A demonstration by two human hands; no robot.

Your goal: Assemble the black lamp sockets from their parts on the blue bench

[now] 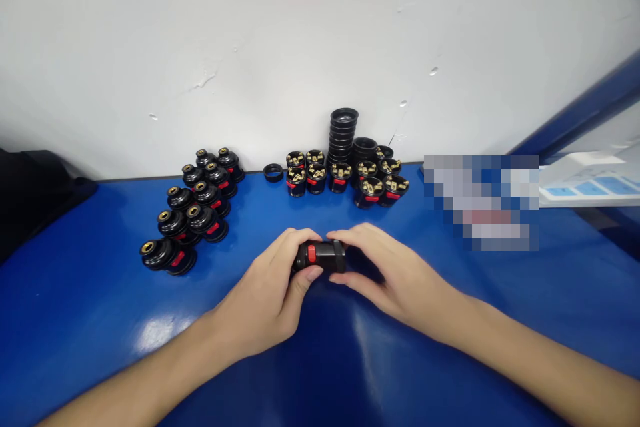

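Observation:
A black cylindrical socket (326,256) with a red tab on its side lies sideways between my hands, just above the blue table. My left hand (280,280) is wrapped round its left end, thumb below and fingers over the top. At the other end, my right hand (383,267) pinches the dark rim between fingertips and thumb. The socket's left end is mostly hidden by my left fingers.
Several domed black sockets (205,220) with brass tops stand in rows at left. Several open black bodies (316,178) with brass contacts stand near the wall. Behind them rises a stack of black rings (342,137), with one loose ring (273,173) on the blue table (240,373).

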